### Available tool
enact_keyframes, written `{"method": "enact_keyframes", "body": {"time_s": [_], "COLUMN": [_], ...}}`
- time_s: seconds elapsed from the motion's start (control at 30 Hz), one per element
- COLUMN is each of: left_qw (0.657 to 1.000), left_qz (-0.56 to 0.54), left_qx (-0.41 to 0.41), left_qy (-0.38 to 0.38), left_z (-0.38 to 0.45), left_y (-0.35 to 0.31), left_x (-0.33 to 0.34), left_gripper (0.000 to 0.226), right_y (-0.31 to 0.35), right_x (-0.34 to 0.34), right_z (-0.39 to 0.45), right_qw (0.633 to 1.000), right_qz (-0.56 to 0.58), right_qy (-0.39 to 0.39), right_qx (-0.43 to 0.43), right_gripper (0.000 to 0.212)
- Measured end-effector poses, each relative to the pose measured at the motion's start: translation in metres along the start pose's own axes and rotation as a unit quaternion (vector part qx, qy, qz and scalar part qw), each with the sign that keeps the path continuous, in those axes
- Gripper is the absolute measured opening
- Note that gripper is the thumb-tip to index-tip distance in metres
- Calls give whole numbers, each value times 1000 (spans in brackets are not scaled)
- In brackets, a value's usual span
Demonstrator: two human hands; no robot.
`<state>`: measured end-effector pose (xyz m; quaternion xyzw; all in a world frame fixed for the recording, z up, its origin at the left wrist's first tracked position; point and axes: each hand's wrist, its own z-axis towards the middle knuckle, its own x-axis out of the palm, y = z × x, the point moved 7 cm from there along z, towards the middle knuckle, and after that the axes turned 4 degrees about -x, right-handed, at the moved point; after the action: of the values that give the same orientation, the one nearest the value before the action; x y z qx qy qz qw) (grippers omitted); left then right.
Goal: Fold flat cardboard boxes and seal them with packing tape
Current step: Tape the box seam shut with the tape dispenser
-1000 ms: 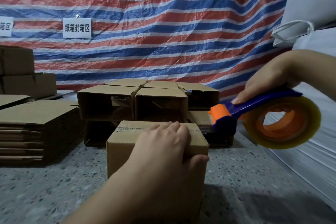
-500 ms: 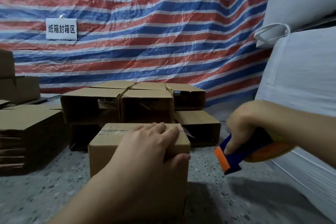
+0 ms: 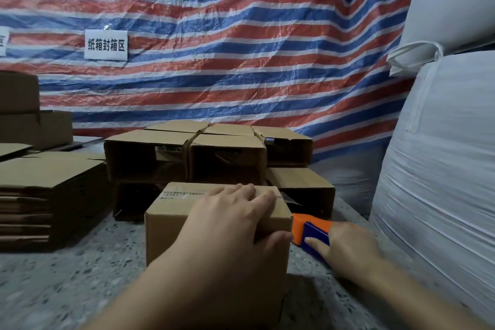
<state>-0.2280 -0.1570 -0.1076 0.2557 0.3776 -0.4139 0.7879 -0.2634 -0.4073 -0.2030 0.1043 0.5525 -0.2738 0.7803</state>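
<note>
Striped red, white and blue tarp hangs behind a speckled floor. At centre, the left hand lies spread on a closed cardboard box, fingers over the taped seam, thumb curled over the near top edge. At four o'clock the right hand grips a blue and orange tape dispenser, touching the box's right side. Open boxes sit at twelve o'clock, flat cardboard at nine, white sacks at three.
</note>
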Motion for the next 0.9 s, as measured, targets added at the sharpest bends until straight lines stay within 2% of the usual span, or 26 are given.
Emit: {"method": "enact_keyframes", "body": {"time_s": [0.07, 0.17, 0.27, 0.33, 0.4, 0.43, 0.47, 0.53, 0.57, 0.63, 0.77, 0.9], "left_qw": [1000, 1000, 1000, 1000, 1000, 1000, 1000, 1000, 1000, 1000, 1000, 999], "left_qz": [-2, 6, 8, 5, 2, 0, -1, 2, 5, 7, 13, 28], "left_qx": [1, 8, 8, 7, 6, 4, 1, 0, 0, 0, -1, -10], "left_qy": [-4, -13, -20, -21, -17, -13, -10, -9, -11, -15, -25, -32], "left_z": [0, 1, 1, 1, 2, 2, 2, 2, 2, 1, 1, 0], "left_y": [-1, -1, 0, 0, 0, 0, 0, 1, 1, 1, 0, 0], "left_x": [0, 0, -1, 0, 1, 2, 3, 4, 4, 2, -1, -3], "left_gripper": [80, 78, 79, 80, 81, 81, 80, 78, 77, 76, 74, 67], "right_y": [-1, -2, 0, 4, 9, 11, 14, 28, 38, 53, 69, 70], "right_x": [1, 3, -5, -28, -61, -74, -80, -74, -71, -71, -78, -76], "right_z": [-3, -2, -3, -1, 1, 1, 1, -4, -10, -22, -29, -29], "right_qw": [1000, 997, 991, 994, 994, 979, 947, 841, 793, 733, 664, 645], "right_qz": [0, 10, -20, -21, 82, 182, 307, 524, 581, 635, 708, 741], "right_qy": [-4, 59, 105, 66, -39, -65, -51, 75, 141, 215, 220, 158], "right_qx": [19, 49, 75, 80, 67, 63, 73, 112, 119, 113, 97, 102], "right_gripper": [58, 61, 76, 85, 83, 79, 75, 73, 76, 79, 54, 41]}}
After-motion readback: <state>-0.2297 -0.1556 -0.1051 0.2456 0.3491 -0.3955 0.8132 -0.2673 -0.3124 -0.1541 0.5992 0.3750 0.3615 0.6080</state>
